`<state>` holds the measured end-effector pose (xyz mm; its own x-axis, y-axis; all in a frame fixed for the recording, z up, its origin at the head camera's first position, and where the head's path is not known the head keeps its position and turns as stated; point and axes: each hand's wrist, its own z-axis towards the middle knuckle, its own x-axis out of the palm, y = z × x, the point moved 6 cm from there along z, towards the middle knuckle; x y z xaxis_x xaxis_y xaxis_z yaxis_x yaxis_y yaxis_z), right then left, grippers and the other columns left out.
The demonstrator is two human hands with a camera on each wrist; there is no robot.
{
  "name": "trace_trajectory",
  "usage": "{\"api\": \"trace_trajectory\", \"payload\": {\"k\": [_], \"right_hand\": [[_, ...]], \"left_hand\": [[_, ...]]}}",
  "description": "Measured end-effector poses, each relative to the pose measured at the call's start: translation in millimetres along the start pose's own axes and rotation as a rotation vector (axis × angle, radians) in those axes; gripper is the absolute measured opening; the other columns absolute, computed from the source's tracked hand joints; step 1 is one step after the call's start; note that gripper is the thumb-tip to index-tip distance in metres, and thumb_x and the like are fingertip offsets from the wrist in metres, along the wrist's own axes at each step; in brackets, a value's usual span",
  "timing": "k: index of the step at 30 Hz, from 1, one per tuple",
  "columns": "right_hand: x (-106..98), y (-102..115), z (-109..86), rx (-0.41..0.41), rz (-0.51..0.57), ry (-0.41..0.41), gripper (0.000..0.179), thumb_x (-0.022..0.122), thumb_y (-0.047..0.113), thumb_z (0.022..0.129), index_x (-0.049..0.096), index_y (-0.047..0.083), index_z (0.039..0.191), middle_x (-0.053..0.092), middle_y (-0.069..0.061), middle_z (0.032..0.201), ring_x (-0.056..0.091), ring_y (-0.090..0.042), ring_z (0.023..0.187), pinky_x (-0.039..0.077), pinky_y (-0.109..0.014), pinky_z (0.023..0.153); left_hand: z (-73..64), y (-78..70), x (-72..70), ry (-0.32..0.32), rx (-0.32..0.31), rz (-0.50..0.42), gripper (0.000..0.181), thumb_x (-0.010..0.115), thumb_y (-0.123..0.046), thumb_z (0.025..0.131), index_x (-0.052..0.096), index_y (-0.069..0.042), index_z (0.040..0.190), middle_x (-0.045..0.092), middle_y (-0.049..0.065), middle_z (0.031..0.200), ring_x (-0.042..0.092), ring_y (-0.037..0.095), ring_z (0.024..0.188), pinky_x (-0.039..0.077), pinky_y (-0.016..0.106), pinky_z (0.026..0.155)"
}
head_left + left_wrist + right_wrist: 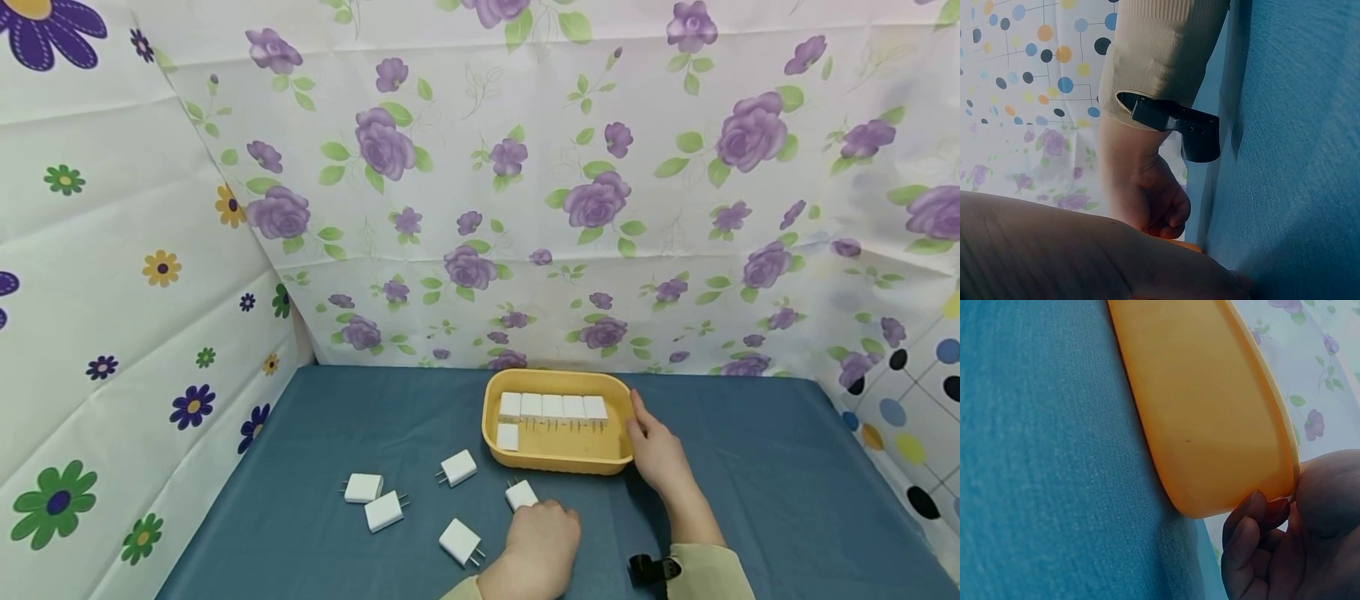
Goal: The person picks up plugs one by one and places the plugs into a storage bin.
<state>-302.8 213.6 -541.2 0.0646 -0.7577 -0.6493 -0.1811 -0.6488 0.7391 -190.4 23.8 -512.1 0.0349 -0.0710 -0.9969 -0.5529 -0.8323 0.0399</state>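
A yellow plastic tray stands toward the back of the table, with a row of several white plug chargers along its far side and one more charger at its near left. My right hand grips the tray's right end; in the right wrist view, fingers curl against the wall and the thumb side lies at the rim. In front of the tray my left hand is curled over a white charger, whose prongs point away toward the tray. The left fingertips are hidden beneath the hand.
Left of my left hand, loose chargers lie on the blue tablecloth: a touching pair, one nearer the tray and one close in front. A black wrist camera sits at my right cuff. Flowered sheets wall the table.
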Motion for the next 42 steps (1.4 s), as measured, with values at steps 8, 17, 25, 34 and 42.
{"api": "trace_trajectory", "payload": {"k": [8, 17, 25, 34, 42], "right_hand": [[0, 1, -0.4, 0.003, 0.001, 0.002, 0.062, 0.032, 0.039, 0.118, 0.005, 0.031, 0.172, 0.022, -0.025, 0.172, 0.020, -0.050, 0.157, 0.030, -0.066, 0.119], [0, 0, -0.8, -0.002, 0.003, 0.004, 0.061, 0.033, 0.038, 0.118, 0.006, 0.031, 0.172, 0.022, -0.025, 0.172, 0.022, -0.050, 0.156, 0.038, -0.061, 0.104], [0, 0, -0.6, -0.002, 0.005, 0.002, 0.061, 0.032, 0.039, 0.118, 0.006, 0.032, 0.172, 0.023, -0.026, 0.172, 0.025, -0.049, 0.156, 0.034, -0.065, 0.114], [2, 1, 0.2, -0.030, 0.001, 0.000, 0.061, 0.035, 0.035, 0.117, 0.009, 0.030, 0.173, 0.027, -0.027, 0.170, 0.056, -0.046, 0.111, 0.041, -0.054, 0.092], [-1, 0, -0.4, -0.033, 0.005, -0.015, 0.062, 0.036, 0.034, 0.117, 0.010, 0.028, 0.173, 0.027, -0.026, 0.170, 0.039, -0.047, 0.148, 0.040, -0.058, 0.100]], "left_hand": [[1.0, 2.1, -0.9, 0.013, 0.003, -0.011, 0.012, 0.087, -0.023, 0.086, 0.078, -0.016, 0.090, 0.069, 0.001, 0.080, 0.066, 0.011, 0.073, 0.056, 0.033, 0.059], [3.6, 10.6, -7.9, 0.069, 0.053, -0.204, 0.014, 0.086, -0.015, 0.079, 0.076, -0.019, 0.088, 0.061, -0.005, 0.070, 0.052, 0.008, 0.057, 0.045, 0.030, 0.046], [9.3, 44.1, -33.6, 0.024, 0.004, -0.556, 0.022, 0.087, -0.028, 0.089, 0.077, -0.020, 0.107, 0.065, -0.010, 0.087, 0.055, 0.005, 0.070, 0.048, 0.027, 0.062], [27.1, 83.3, -49.9, -0.259, -0.152, -0.723, 0.025, 0.079, -0.031, 0.098, 0.074, -0.014, 0.116, 0.069, -0.002, 0.097, 0.058, 0.008, 0.076, 0.051, 0.027, 0.064], [56.7, 98.6, -43.0, -0.348, -0.332, -0.556, 0.035, 0.078, -0.035, 0.098, 0.076, -0.009, 0.121, 0.074, 0.007, 0.107, 0.069, 0.021, 0.089, 0.059, 0.039, 0.074]]}}
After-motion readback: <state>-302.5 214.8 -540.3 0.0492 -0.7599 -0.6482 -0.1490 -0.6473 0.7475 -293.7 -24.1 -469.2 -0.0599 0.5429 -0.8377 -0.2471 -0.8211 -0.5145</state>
